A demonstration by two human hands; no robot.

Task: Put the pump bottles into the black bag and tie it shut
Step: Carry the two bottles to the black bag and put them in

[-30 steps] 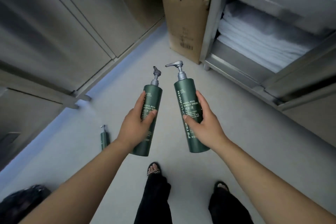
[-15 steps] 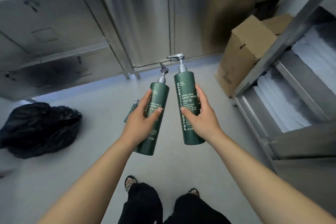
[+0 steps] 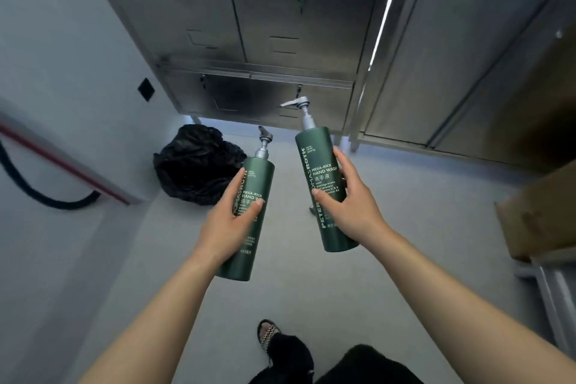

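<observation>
The left hand [image 3: 224,227] covers half the label on the left bottle [image 3: 260,171], which also hides the black bag's [image 3: 193,165] right edge; the right bottle's [image 3: 314,146] lowest print is too blurred to read, and the cardboard box [image 3: 542,215] runs off the right edge

A back-room store: steel lockers [image 3: 290,40] line the wall, cardboard box [image 3: 542,215] beside them

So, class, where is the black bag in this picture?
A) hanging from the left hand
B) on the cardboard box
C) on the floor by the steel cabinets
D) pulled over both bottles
C: the black bag lies crumpled on the floor by the steel cabinets; the left hand grips the left bottle, the right hand the right bottle.
</observation>
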